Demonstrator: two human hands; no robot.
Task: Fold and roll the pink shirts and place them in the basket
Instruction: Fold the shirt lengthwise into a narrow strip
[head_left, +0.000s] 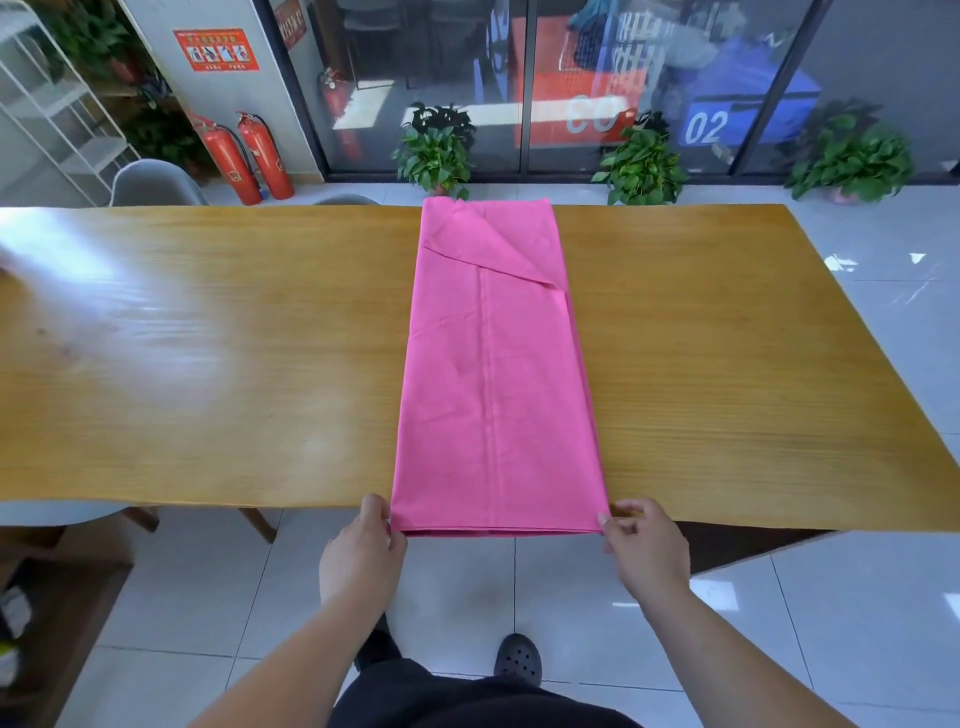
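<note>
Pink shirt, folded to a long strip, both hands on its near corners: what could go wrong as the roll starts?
1. The pink shirt hangs past the table's near edge, pinched only at its corners by the left hand and right hand; an uneven start would likely skew the roll.
2. The folded sleeve flap at the far end lies loose and may slide open when the strip is pulled.

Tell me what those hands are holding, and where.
The left hand pinches the near left corner of the pink shirt; the right hand pinches its near right corner.
</note>
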